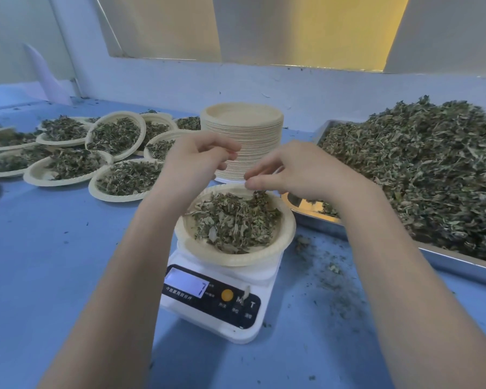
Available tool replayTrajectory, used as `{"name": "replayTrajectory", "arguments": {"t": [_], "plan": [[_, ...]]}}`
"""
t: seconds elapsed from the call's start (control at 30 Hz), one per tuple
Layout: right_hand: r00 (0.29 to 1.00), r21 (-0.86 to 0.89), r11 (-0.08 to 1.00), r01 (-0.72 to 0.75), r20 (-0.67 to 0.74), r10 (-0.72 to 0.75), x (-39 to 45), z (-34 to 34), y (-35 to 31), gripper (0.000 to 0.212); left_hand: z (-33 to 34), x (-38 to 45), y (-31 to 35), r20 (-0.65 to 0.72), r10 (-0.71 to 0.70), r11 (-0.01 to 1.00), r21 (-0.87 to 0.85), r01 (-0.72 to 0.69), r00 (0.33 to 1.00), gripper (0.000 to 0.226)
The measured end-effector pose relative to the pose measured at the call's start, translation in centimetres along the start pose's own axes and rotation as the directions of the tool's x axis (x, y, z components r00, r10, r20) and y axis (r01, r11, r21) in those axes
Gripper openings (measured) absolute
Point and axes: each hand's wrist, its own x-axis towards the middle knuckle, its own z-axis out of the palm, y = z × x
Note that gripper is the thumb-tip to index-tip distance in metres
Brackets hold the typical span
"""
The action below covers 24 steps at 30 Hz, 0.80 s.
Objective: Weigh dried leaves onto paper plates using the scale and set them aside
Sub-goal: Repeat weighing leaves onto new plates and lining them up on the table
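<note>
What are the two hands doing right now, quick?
Left hand: fingers curled above the leaf-filled beige paper plate, holding nothing visible.
Right hand: fingertips pinched together over that plate; any leaf between them cannot be told.

Scale display (186, 284): washed out, one digit half legible
Scale platform (267, 272): mostly hidden under the paper plate (236, 258)
Metal tray (458, 265): right end cut by the frame edge
Far-left filled plates (0, 148): cut off at the left edge
Right hand (295, 171): fingertips blurred; whether they pinch leaves cannot be told
Plate stack (244, 141): near side hidden by both hands
Left hand (199, 161): fingertips blurred
</note>
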Motion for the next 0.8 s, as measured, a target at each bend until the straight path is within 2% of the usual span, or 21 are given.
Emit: {"name": "replayTrajectory", "arguments": {"t": [0.2, 0.27, 0.37, 0.43, 0.53, 0.67, 0.8], "plan": [[0.996, -0.068, 0.997, 0.018, 0.094, -0.012, 0.4, 0.9, -0.3, 0.042, -1.1, -0.1, -1.8, -0.066, -0.014, 1.0, -0.004, 0.014, 0.998, 0.021], [0.988, -0.077, 0.997, -0.01, 0.155, 0.022, 0.2, 0.7, -0.1, 0.069, -1.5, -0.2, -2.3, -0.073, -0.031, 0.999, 0.019, 0.032, 0.997, 0.02], [0.936, -0.128, 0.99, -0.052, 0.338, 0.093, -0.4, 0.0, 0.3, 0.116, -2.2, -0.4, -3.1, -0.078, -0.073, 0.996, 0.052, 0.078, 0.994, 0.021], [0.891, -0.175, 0.983, -0.058, 0.435, 0.13, -0.8, -0.5, 0.6, 0.132, -2.4, -0.6, -3.5, -0.061, -0.113, 0.99, 0.077, 0.117, 0.992, 0.02], [0.848, -0.187, 0.978, -0.093, 0.501, 0.176, -1.1, -1.0, 1.1, 0.14, -2.5, -0.9, -4.1, -0.032, -0.168, 0.979, 0.109, 0.17, 0.985, 0.018], [0.799, -0.182, 0.976, -0.117, 0.567, 0.202, -1.0, -0.3, 1.6, 0.147, -2.4, -1.5, -4.5, -0.049, -0.232, 0.968, 0.09, 0.236, 0.971, 0.032], [0.838, -0.194, 0.976, -0.101, 0.513, 0.188, -0.7, 0.5, 1.6, 0.146, -1.9, -2.3, -4.6, -0.057, -0.249, 0.968, 0.015, 0.25, 0.967, 0.04]]}}
